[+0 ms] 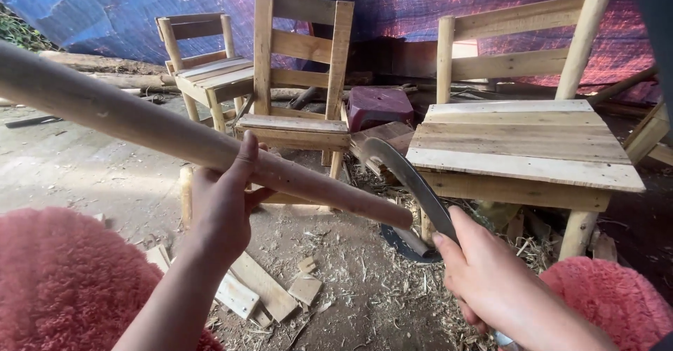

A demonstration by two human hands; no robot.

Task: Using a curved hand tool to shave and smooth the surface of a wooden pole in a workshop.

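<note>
My left hand (223, 204) grips a long round wooden pole (126, 119) that runs from the upper left down to a tapered tip near the middle. My right hand (484, 281) holds a curved metal blade (410, 179) by its handle. The blade rises up and left, with its edge close beside the pole's tip. Both hands are above a dirt floor strewn with wood shavings (364, 281).
Three plain wooden chairs stand ahead: one at the back left (207, 70), one in the middle (298, 123), one large at the right (522, 147). A dark red stool (378, 105) sits between them. Offcut boards (256, 288) lie below. Red fluffy fabric (63, 281) covers my knees.
</note>
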